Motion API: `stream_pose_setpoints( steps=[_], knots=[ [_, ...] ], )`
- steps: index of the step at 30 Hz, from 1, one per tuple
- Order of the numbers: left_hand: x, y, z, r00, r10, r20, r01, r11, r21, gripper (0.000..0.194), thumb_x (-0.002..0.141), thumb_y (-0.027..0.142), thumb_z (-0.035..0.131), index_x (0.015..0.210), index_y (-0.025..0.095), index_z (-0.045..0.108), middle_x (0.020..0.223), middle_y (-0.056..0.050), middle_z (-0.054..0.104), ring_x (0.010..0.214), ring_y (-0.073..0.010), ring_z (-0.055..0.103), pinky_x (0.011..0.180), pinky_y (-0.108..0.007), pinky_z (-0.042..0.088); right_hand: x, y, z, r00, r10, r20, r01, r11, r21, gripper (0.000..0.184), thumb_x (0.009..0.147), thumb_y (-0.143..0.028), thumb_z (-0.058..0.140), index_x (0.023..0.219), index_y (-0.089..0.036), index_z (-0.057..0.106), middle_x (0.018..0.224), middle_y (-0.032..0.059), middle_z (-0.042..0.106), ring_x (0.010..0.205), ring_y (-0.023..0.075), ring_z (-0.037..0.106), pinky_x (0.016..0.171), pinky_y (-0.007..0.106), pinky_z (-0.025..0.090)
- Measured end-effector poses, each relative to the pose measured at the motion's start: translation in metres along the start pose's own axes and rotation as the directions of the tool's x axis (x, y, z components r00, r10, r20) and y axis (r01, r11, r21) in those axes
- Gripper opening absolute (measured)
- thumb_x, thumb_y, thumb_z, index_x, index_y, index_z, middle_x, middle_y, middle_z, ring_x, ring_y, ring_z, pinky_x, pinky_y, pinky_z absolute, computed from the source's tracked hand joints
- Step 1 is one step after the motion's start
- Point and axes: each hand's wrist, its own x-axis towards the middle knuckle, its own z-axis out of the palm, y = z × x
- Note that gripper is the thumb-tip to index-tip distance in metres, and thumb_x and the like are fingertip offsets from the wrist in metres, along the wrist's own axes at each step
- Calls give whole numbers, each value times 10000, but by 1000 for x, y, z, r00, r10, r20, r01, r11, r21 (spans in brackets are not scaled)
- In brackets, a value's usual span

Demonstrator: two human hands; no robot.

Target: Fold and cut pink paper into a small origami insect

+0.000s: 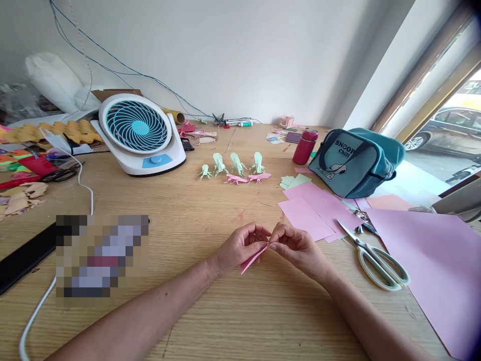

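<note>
Between my two hands, above the wooden table (pixel 210 311), is a small folded piece of pink paper (pixel 251 263). My left hand (pixel 243 245) pinches it between thumb and fingers, and its lower end juts out below the thumb. At the paper's upper end, the thumb and forefinger of my right hand (pixel 296 248) are pressed together on it. The fingertips of both hands nearly meet there and hide that end. Farther back stand several pale green folded-paper figures (pixel 236 164), with two pink folded-paper figures (pixel 259 177) in front of them.
Scissors (pixel 376 260) lie right of my right hand, beside pink paper sheets (pixel 308 218) and a large pink sheet (pixel 436 271). Behind are a red flask (pixel 305 147) and a blue bag (pixel 349 163). At left stand a fan (pixel 146 135) and a white cable (pixel 84 185).
</note>
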Motion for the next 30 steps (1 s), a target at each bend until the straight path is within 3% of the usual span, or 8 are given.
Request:
stream_pose_setpoints(
  steps=[5, 9, 14, 17, 21, 26, 30],
  knots=[
    [3, 0, -5, 998, -54, 35, 53, 998, 19, 415, 803, 458, 727, 1051, 144, 614, 1002, -70, 599, 820, -160, 604, 656, -287, 542, 1, -11, -11, 994, -105, 11, 105, 965, -239, 55, 916, -215, 629, 865, -197, 640, 796, 10, 577, 728, 139, 526, 685, 287, 439],
    [5, -3, -8, 997, -69, 26, 68, 996, 50, 393, 831, 435, 713, 1098, 166, 608, 1125, -91, 601, 900, -167, 622, 759, -295, 523, 0, -21, -15, 981, -195, 17, 190, 923, -336, 82, 903, -145, 622, 840, -196, 631, 776, 6, 570, 698, 130, 521, 656, 279, 441],
    [3, 0, -11, 988, -125, 87, 127, 992, -24, 516, 829, 502, 698, 1195, 175, 541, 990, -107, 671, 864, -219, 679, 706, -313, 525, 0, -28, -13, 953, -300, 49, 296, 880, -372, 114, 898, -91, 609, 860, -196, 636, 801, 14, 581, 710, 128, 550, 651, 276, 464],
    [1, 3, -14, 973, -177, 147, 192, 977, -91, 578, 829, 476, 713, 1280, 194, 487, 897, -80, 696, 742, -182, 676, 640, -272, 494, 0, -29, -12, 947, -312, 74, 316, 871, -377, 133, 893, -70, 607, 870, -196, 639, 820, 18, 592, 721, 124, 568, 650, 267, 475],
    [1, 4, -17, 959, -205, 196, 236, 960, -153, 532, 842, 356, 735, 1298, 208, 505, 936, -76, 710, 743, -145, 667, 643, -239, 478, 0, -29, -13, 950, -303, 82, 310, 873, -376, 119, 896, -85, 615, 865, -197, 637, 829, 20, 611, 712, 121, 578, 661, 267, 490],
    [3, 2, -18, 966, -179, 188, 232, 920, -315, 565, 796, 216, 784, 1293, 206, 515, 992, -57, 691, 832, -144, 676, 742, -252, 497, 0, -28, -14, 955, -279, 101, 296, 877, -378, 142, 891, -63, 596, 855, -192, 640, 826, 24, 604, 706, 123, 583, 648, 262, 493],
    [5, -1, -23, 964, -201, 174, 259, 861, -437, 552, 819, 217, 747, 1309, 175, 495, 1183, -131, 669, 941, -175, 680, 798, -264, 497, 0, -26, -16, 949, -302, 88, 311, 856, -414, 136, 901, -77, 585, 856, -196, 634, 835, 29, 606, 707, 127, 575, 648, 271, 487]
  ],
)
